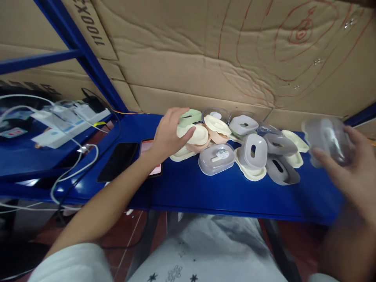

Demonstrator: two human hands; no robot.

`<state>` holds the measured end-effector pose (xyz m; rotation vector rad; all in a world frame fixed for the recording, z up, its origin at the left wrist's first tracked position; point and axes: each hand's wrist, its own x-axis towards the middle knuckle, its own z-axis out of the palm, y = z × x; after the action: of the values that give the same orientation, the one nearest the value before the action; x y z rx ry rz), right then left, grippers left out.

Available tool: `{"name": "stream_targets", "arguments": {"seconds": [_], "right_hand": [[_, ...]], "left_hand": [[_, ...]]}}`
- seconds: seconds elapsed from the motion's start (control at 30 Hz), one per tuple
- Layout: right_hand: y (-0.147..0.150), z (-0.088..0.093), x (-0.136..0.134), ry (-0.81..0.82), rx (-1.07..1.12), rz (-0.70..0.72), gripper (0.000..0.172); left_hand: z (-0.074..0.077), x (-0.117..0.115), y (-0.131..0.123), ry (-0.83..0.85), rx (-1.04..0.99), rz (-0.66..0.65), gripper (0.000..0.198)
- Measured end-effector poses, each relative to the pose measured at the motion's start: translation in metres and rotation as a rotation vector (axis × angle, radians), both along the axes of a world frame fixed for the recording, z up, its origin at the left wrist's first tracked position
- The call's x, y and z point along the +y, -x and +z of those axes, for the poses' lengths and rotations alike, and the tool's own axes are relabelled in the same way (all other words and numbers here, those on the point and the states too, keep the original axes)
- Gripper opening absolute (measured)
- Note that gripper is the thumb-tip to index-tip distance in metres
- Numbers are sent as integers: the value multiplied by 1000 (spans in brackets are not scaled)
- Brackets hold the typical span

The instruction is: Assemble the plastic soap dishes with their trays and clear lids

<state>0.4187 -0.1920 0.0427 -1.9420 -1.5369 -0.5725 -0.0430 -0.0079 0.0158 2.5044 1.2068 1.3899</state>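
A heap of small oval plastic parts point(246, 147) in cream, peach, green and grey lies on a blue table point(223, 192). My left hand point(169, 133) reaches to the heap's left end, fingers closed around a cream oval part point(194, 135), with a green one point(190, 116) just behind. At the right, my right hand point(349, 168) is raised above the table and holds a clear plastic case point(326, 139), blurred by motion. A clear case with a grey insert point(217, 158) sits at the heap's front.
Two phones point(119, 160) lie flat on the table left of my left hand, one partly under my wrist. A white power strip point(67, 121) with plugs and cables sits at far left. A cardboard wall point(235, 55) stands behind the table. My lap is below the front edge.
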Motion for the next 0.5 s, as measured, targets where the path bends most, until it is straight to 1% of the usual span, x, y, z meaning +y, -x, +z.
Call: {"name": "stream_targets", "arguments": {"seconds": [0.03, 0.07, 0.1, 0.17, 0.2, 0.23, 0.3, 0.37, 0.43, 0.5], "right_hand": [[32, 13, 9, -46, 21, 178, 79], [64, 24, 20, -57, -8, 348, 82], [93, 31, 32, -16, -38, 495, 82], [141, 39, 58, 55, -80, 743, 81], [160, 39, 69, 100, -98, 843, 81], [176, 39, 79, 141, -99, 930, 82], [197, 38, 96, 216, -75, 1038, 83], [205, 39, 109, 263, -15, 1092, 82], [199, 42, 121, 267, 74, 1125, 74], [183, 42, 135, 233, 158, 1107, 68]], "left_hand": [[2, -2, -1, 34, -53, -54, 66], [4, -5, -2, 79, -86, -130, 80], [5, -8, -3, 129, -98, -221, 94], [7, -15, -7, 210, -90, -399, 117], [7, -18, -9, 236, -90, -464, 122], [7, -20, -11, 259, -106, -508, 122], [8, -22, -13, 312, -173, -549, 114], [8, -19, -13, 363, -241, -549, 106], [6, -14, -10, 388, -270, -541, 104], [4, -9, -8, 395, -273, -529, 105]]}}
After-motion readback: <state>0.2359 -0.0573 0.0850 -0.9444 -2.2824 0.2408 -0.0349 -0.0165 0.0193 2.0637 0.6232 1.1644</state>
